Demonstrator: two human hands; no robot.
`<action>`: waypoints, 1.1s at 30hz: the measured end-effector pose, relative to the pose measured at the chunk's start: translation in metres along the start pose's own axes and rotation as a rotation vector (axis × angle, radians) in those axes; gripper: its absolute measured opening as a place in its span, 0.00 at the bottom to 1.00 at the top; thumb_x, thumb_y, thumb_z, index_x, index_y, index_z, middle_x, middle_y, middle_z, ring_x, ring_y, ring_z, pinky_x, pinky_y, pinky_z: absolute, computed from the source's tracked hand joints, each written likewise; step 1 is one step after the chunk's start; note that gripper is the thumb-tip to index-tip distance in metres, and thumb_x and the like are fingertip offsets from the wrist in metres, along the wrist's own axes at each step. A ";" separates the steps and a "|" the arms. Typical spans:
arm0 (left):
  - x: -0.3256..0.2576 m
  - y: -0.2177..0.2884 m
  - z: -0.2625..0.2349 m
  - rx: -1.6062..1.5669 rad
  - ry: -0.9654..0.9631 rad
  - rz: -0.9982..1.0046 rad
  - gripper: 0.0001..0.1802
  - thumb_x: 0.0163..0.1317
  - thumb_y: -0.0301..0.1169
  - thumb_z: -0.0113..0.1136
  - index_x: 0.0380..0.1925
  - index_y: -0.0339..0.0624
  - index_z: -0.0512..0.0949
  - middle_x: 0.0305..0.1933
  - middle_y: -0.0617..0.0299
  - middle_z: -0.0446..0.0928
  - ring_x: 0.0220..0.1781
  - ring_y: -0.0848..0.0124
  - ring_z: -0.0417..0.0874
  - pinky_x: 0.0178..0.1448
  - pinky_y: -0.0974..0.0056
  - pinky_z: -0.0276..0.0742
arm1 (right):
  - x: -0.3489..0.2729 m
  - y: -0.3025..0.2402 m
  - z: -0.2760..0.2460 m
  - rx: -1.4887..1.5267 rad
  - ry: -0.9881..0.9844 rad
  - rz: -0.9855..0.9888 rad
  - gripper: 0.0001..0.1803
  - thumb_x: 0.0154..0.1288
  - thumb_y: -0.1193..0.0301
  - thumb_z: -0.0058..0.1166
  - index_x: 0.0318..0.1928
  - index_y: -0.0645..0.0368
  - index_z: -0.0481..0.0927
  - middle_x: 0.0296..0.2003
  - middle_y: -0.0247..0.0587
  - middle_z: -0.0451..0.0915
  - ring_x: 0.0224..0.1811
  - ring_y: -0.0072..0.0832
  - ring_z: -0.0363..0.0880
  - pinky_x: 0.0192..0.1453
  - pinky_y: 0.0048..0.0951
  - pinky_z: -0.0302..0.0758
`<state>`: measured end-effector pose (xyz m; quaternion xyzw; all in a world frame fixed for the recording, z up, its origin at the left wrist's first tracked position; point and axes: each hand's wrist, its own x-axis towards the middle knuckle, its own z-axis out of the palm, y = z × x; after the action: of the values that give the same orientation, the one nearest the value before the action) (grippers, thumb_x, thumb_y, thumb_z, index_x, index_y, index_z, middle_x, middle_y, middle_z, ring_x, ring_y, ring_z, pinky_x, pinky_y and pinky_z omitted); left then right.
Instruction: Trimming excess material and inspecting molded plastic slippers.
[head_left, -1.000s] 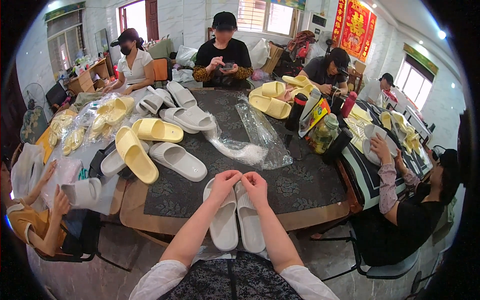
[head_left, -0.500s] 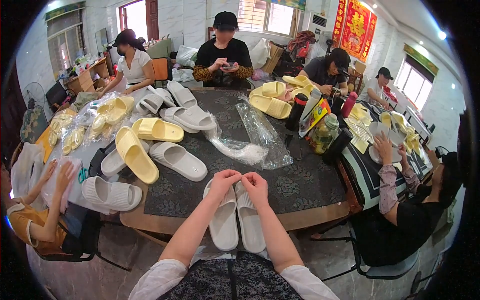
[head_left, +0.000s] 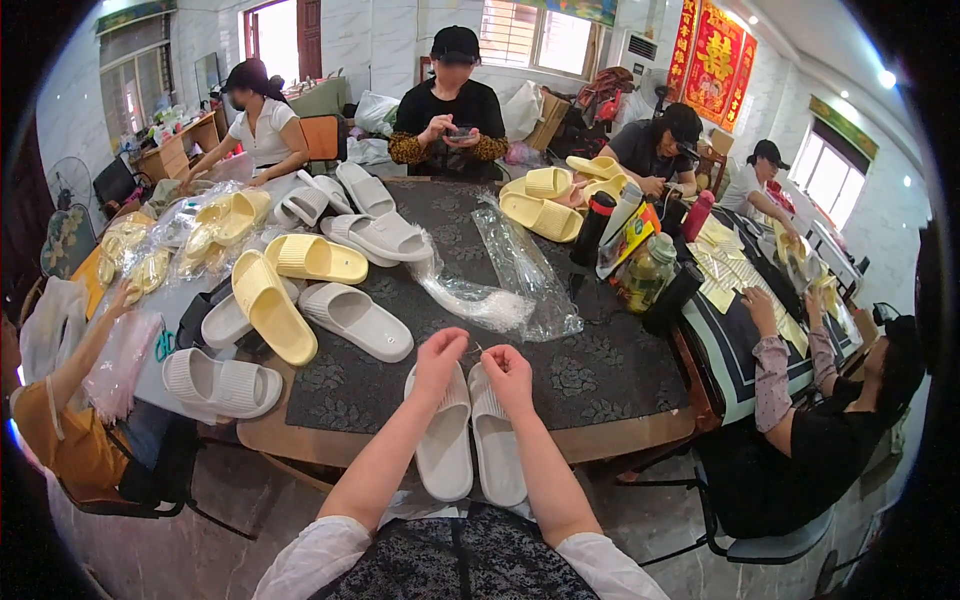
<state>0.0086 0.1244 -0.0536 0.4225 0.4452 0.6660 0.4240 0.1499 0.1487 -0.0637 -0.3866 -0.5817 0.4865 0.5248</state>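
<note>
At six o'clock on the table [head_left: 600, 440] lies a pair of white slippers [head_left: 470, 440]. The left hand [head_left: 440, 355] and right hand [head_left: 508, 372] pinch something tiny between them above the straps; joining the pair seems underway.

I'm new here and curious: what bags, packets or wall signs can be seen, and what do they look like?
Clear crumpled plastic bags: table centre, beyond the hands.
Colourful snack packet: upright, right of centre, yellow, red, green.
Red wall hangings with gold figures: back wall, upper right.
</note>
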 end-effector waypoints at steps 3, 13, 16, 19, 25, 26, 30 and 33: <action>-0.006 0.032 -0.016 -0.106 0.157 0.063 0.09 0.62 0.28 0.59 0.40 0.37 0.80 0.35 0.70 0.77 0.36 0.80 0.74 0.44 0.75 0.69 | 0.003 0.006 -0.002 -0.001 -0.001 -0.055 0.06 0.63 0.72 0.59 0.36 0.62 0.80 0.25 0.26 0.77 0.26 0.11 0.70 0.32 0.16 0.69; -0.072 0.077 -0.234 1.618 0.943 0.232 0.38 0.47 0.40 0.70 0.60 0.45 0.69 0.68 0.38 0.56 0.68 0.41 0.55 0.70 0.43 0.53 | -0.007 -0.033 0.004 -0.200 0.082 -0.165 0.09 0.59 0.72 0.62 0.39 0.60 0.79 0.31 0.32 0.77 0.22 0.16 0.69 0.29 0.21 0.70; -0.088 0.081 -0.281 1.696 0.957 0.017 0.43 0.44 0.43 0.72 0.62 0.46 0.67 0.69 0.38 0.56 0.68 0.42 0.57 0.71 0.44 0.54 | -0.009 -0.061 0.003 -0.367 0.202 -0.512 0.11 0.55 0.72 0.64 0.38 0.58 0.78 0.32 0.36 0.77 0.20 0.23 0.69 0.27 0.25 0.70; -0.105 0.088 -0.295 1.632 0.751 -0.036 0.45 0.40 0.44 0.73 0.62 0.46 0.68 0.69 0.39 0.56 0.67 0.44 0.59 0.68 0.42 0.58 | -0.025 -0.081 -0.004 -0.417 0.020 -0.445 0.08 0.56 0.72 0.63 0.35 0.57 0.79 0.28 0.33 0.78 0.19 0.21 0.68 0.26 0.24 0.69; -0.130 0.104 -0.250 1.616 0.736 -0.153 0.44 0.39 0.41 0.72 0.60 0.46 0.69 0.63 0.41 0.64 0.62 0.45 0.64 0.62 0.42 0.64 | -0.075 -0.095 -0.038 -1.008 -0.536 -0.065 0.27 0.59 0.44 0.55 0.33 0.59 0.81 0.30 0.41 0.83 0.29 0.38 0.82 0.35 0.38 0.77; -0.134 0.105 -0.238 1.613 0.736 -0.157 0.44 0.39 0.41 0.72 0.60 0.46 0.69 0.63 0.41 0.64 0.62 0.45 0.64 0.62 0.42 0.64 | -0.082 -0.092 -0.041 -1.143 -0.650 0.000 0.33 0.58 0.38 0.52 0.35 0.60 0.81 0.32 0.44 0.83 0.32 0.42 0.83 0.38 0.41 0.78; -0.153 0.103 -0.180 1.572 0.501 -0.045 0.44 0.41 0.45 0.74 0.58 0.38 0.69 0.56 0.39 0.67 0.59 0.44 0.65 0.63 0.47 0.65 | -0.099 -0.076 -0.028 -1.155 -0.502 -0.093 0.40 0.57 0.34 0.49 0.39 0.66 0.78 0.31 0.52 0.82 0.34 0.45 0.83 0.40 0.44 0.79; -0.163 0.098 -0.139 1.407 0.271 0.024 0.38 0.47 0.45 0.72 0.56 0.38 0.71 0.51 0.42 0.69 0.54 0.46 0.66 0.60 0.48 0.66 | -0.101 -0.069 -0.001 -1.201 -0.488 -0.043 0.40 0.57 0.34 0.49 0.38 0.66 0.77 0.31 0.52 0.82 0.33 0.47 0.83 0.40 0.44 0.79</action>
<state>-0.0947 -0.0855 -0.0250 0.5144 0.8129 0.2724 -0.0152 0.1703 0.0364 -0.0200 -0.4795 -0.8626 0.1398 0.0798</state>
